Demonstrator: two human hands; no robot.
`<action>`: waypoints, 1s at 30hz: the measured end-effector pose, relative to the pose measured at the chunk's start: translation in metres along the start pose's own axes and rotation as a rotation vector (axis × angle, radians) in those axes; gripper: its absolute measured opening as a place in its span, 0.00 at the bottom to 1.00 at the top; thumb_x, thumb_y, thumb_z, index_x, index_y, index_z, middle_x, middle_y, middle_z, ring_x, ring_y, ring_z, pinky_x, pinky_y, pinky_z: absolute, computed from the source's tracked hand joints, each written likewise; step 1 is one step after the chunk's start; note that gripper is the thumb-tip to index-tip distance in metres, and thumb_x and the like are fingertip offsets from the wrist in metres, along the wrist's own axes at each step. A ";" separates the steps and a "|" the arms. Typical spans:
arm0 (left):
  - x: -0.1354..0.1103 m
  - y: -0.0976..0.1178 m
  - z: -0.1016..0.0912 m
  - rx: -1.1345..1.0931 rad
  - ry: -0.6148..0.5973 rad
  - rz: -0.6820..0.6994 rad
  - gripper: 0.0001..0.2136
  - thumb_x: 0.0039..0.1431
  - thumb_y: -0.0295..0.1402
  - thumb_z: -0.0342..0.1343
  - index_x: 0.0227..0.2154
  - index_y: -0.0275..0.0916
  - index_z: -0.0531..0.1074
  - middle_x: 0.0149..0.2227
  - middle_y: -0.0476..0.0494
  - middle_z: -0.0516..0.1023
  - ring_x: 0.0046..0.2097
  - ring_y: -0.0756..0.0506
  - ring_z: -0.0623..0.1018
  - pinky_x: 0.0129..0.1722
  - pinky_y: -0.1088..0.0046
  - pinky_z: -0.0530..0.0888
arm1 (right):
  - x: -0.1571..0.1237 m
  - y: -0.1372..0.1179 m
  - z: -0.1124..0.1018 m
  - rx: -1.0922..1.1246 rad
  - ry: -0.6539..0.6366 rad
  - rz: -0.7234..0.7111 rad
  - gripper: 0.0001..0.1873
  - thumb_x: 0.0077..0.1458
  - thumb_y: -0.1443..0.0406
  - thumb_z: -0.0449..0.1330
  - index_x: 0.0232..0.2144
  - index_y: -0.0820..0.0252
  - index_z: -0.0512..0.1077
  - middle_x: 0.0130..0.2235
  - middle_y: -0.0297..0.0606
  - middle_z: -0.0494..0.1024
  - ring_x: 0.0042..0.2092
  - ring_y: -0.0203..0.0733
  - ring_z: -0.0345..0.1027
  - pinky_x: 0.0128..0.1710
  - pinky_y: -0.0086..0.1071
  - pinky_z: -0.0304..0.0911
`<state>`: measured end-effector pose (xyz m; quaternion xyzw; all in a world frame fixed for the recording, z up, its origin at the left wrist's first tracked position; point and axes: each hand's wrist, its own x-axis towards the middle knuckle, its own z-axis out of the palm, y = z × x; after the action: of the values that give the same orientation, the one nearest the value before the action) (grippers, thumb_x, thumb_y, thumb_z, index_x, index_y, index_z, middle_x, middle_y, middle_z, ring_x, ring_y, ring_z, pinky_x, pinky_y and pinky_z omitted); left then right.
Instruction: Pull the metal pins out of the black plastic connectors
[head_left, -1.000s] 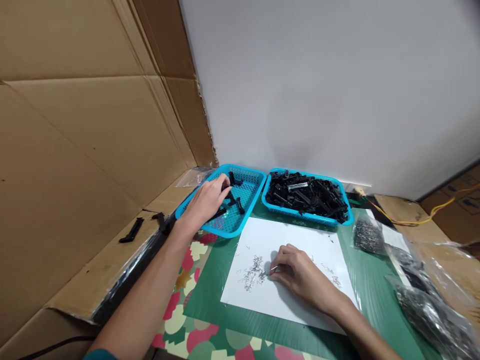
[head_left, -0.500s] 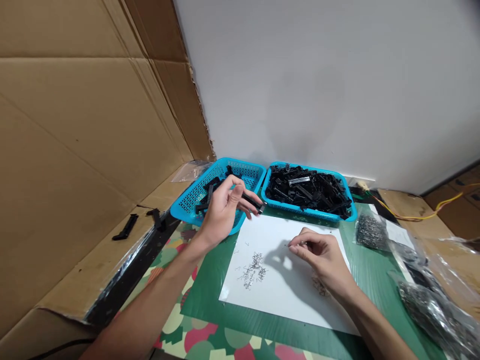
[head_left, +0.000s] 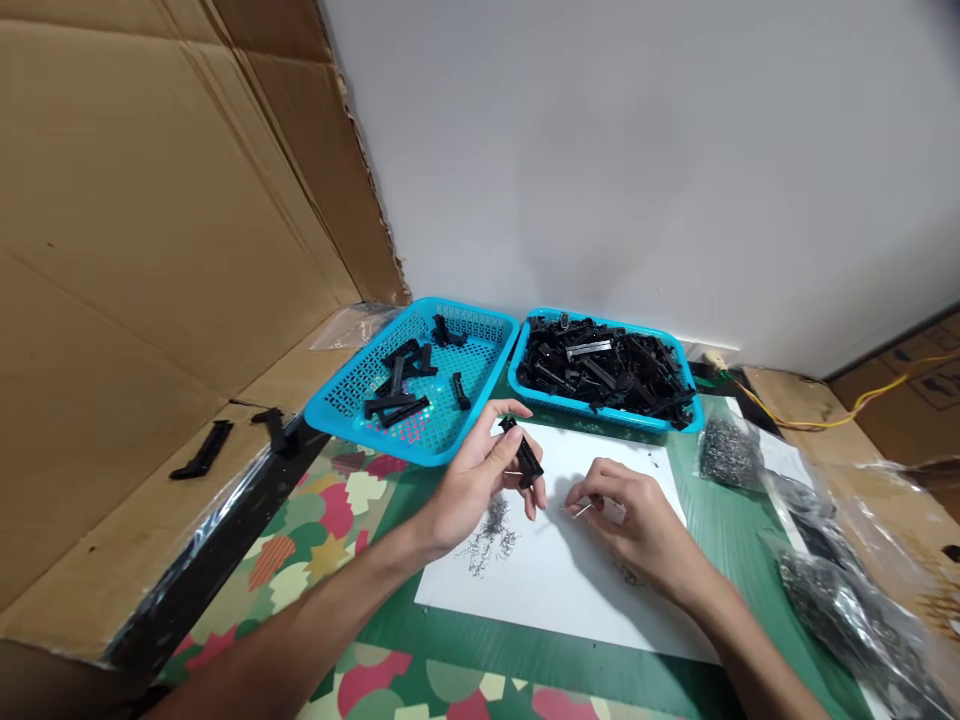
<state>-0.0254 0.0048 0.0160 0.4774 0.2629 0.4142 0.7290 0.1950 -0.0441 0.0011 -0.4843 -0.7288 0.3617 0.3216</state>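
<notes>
Two bare hands work over one white rectangular sheet of paper (head_left: 540,602), which lies on a glossy green mat (head_left: 731,545). The left hand (head_left: 478,475) grips one slim black plastic part (head_left: 525,458) between thumb and fingers, holding it tilted above the far left area of the sheet. The right hand (head_left: 634,508), just beside it, has its thumb and fingertips pinched on one short, thin, pale rod (head_left: 582,511).

Two clusters of fine bent metal wires show on the paper: one larger cluster (head_left: 487,548) near the left hand, and one smaller cluster (head_left: 627,573) partly hidden by the right; the wires are too tangled to count.

Beyond the sheet stand two blue perforated plastic baskets. The left basket (head_left: 375,443) holds roughly eight black parts, some overlapping, so the count is uncertain. The right basket (head_left: 577,402) is heaped with far more black pieces than can be counted. Two further black plastic parts lie apart at the left, one elongated piece (head_left: 202,450) on brown cardboard and one shorter piece (head_left: 276,430) near its edge. At the right, at least two clear plastic bags hold small metal pieces: the farther bag (head_left: 727,455) and the nearer bag (head_left: 847,610).
</notes>
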 end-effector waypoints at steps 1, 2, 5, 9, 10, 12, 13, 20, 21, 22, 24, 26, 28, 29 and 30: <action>0.000 -0.001 -0.001 0.003 0.001 0.000 0.09 0.76 0.39 0.52 0.50 0.44 0.59 0.35 0.53 0.75 0.28 0.46 0.83 0.23 0.74 0.78 | 0.000 0.000 -0.001 -0.023 -0.025 0.003 0.13 0.60 0.76 0.59 0.34 0.56 0.80 0.35 0.36 0.76 0.38 0.42 0.70 0.39 0.33 0.61; 0.000 -0.002 -0.002 0.003 0.000 -0.003 0.09 0.76 0.39 0.51 0.50 0.45 0.59 0.35 0.53 0.74 0.27 0.46 0.83 0.23 0.74 0.78 | -0.001 0.000 -0.002 -0.036 -0.041 0.009 0.14 0.59 0.77 0.59 0.34 0.56 0.80 0.35 0.36 0.76 0.39 0.42 0.70 0.39 0.33 0.61; -0.001 -0.006 -0.004 -0.001 -0.001 -0.021 0.09 0.76 0.40 0.52 0.51 0.45 0.59 0.35 0.53 0.74 0.26 0.46 0.83 0.22 0.74 0.78 | -0.002 -0.001 -0.005 -0.031 -0.068 0.035 0.13 0.59 0.77 0.60 0.34 0.56 0.80 0.35 0.35 0.77 0.39 0.41 0.71 0.40 0.32 0.61; -0.001 -0.010 -0.004 0.012 0.015 -0.015 0.12 0.74 0.42 0.53 0.50 0.46 0.58 0.37 0.52 0.76 0.29 0.45 0.84 0.23 0.72 0.79 | -0.002 -0.002 -0.007 -0.010 -0.063 0.077 0.10 0.62 0.72 0.60 0.35 0.56 0.80 0.36 0.35 0.79 0.38 0.41 0.71 0.39 0.32 0.61; -0.001 -0.011 -0.004 0.021 0.015 -0.012 0.12 0.74 0.43 0.53 0.50 0.45 0.58 0.38 0.52 0.77 0.30 0.44 0.85 0.25 0.71 0.80 | -0.002 -0.001 -0.006 -0.010 -0.051 0.079 0.09 0.62 0.71 0.60 0.35 0.56 0.81 0.35 0.36 0.79 0.37 0.41 0.71 0.38 0.32 0.61; -0.001 -0.013 -0.003 0.042 0.010 -0.013 0.12 0.74 0.44 0.53 0.49 0.45 0.58 0.39 0.50 0.79 0.32 0.44 0.85 0.29 0.69 0.81 | -0.003 0.001 -0.004 -0.016 -0.018 0.079 0.09 0.63 0.68 0.61 0.35 0.57 0.82 0.32 0.35 0.79 0.35 0.41 0.70 0.36 0.32 0.60; -0.001 -0.014 -0.003 0.054 0.008 -0.014 0.13 0.74 0.45 0.54 0.48 0.44 0.58 0.39 0.48 0.80 0.32 0.45 0.85 0.29 0.70 0.80 | -0.004 0.002 -0.002 -0.019 -0.006 0.080 0.09 0.63 0.67 0.61 0.35 0.57 0.82 0.31 0.35 0.78 0.34 0.40 0.69 0.35 0.32 0.59; -0.003 -0.016 -0.002 0.170 0.034 -0.040 0.16 0.71 0.44 0.59 0.49 0.40 0.63 0.37 0.45 0.81 0.30 0.52 0.72 0.29 0.78 0.66 | -0.007 0.005 0.000 0.149 0.274 0.220 0.12 0.60 0.57 0.66 0.34 0.60 0.83 0.19 0.25 0.58 0.22 0.33 0.48 0.24 0.31 0.45; -0.003 -0.015 -0.002 0.195 0.019 -0.052 0.16 0.72 0.44 0.58 0.51 0.39 0.64 0.39 0.44 0.80 0.32 0.51 0.72 0.31 0.77 0.66 | -0.006 0.004 -0.002 0.190 0.312 0.234 0.13 0.60 0.57 0.67 0.34 0.61 0.83 0.19 0.24 0.56 0.22 0.32 0.46 0.23 0.31 0.44; -0.004 -0.014 -0.001 0.221 0.001 -0.066 0.16 0.72 0.43 0.58 0.53 0.39 0.65 0.40 0.43 0.80 0.35 0.50 0.73 0.34 0.76 0.67 | -0.005 0.003 -0.003 0.226 0.340 0.247 0.13 0.59 0.56 0.67 0.33 0.61 0.83 0.19 0.24 0.54 0.22 0.32 0.45 0.23 0.31 0.42; -0.005 -0.013 0.000 0.267 -0.039 -0.084 0.16 0.72 0.40 0.58 0.56 0.39 0.66 0.43 0.43 0.78 0.42 0.48 0.74 0.41 0.74 0.69 | -0.004 0.003 -0.006 0.277 0.374 0.268 0.14 0.58 0.55 0.69 0.33 0.61 0.83 0.19 0.23 0.53 0.22 0.31 0.43 0.23 0.31 0.42; -0.005 -0.013 0.000 0.323 -0.083 -0.078 0.14 0.71 0.38 0.58 0.54 0.39 0.69 0.45 0.43 0.77 0.47 0.46 0.74 0.47 0.72 0.69 | -0.004 0.004 -0.007 0.313 0.393 0.292 0.15 0.56 0.54 0.70 0.33 0.61 0.83 0.18 0.23 0.53 0.22 0.31 0.43 0.23 0.31 0.42; -0.005 -0.014 0.000 0.411 -0.124 -0.078 0.10 0.72 0.38 0.56 0.49 0.38 0.73 0.45 0.43 0.76 0.47 0.45 0.73 0.48 0.70 0.68 | -0.004 0.005 -0.009 0.347 0.393 0.327 0.17 0.56 0.52 0.71 0.33 0.62 0.83 0.18 0.23 0.54 0.22 0.32 0.44 0.23 0.31 0.42; -0.005 -0.014 0.000 0.462 -0.141 -0.087 0.11 0.73 0.39 0.54 0.46 0.37 0.74 0.44 0.43 0.76 0.45 0.45 0.72 0.47 0.70 0.68 | -0.005 0.006 -0.009 0.360 0.384 0.347 0.18 0.56 0.52 0.71 0.33 0.62 0.83 0.18 0.23 0.54 0.22 0.32 0.44 0.23 0.31 0.42; -0.005 -0.014 0.000 0.504 -0.153 -0.099 0.12 0.74 0.40 0.52 0.45 0.36 0.75 0.43 0.44 0.76 0.43 0.46 0.71 0.45 0.71 0.68 | -0.005 0.007 -0.010 0.368 0.373 0.365 0.19 0.56 0.51 0.71 0.33 0.62 0.82 0.18 0.23 0.55 0.22 0.32 0.44 0.23 0.30 0.42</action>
<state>-0.0228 -0.0022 0.0033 0.6601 0.3250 0.2623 0.6243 0.2079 -0.0445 -0.0003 -0.5988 -0.4805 0.4442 0.4617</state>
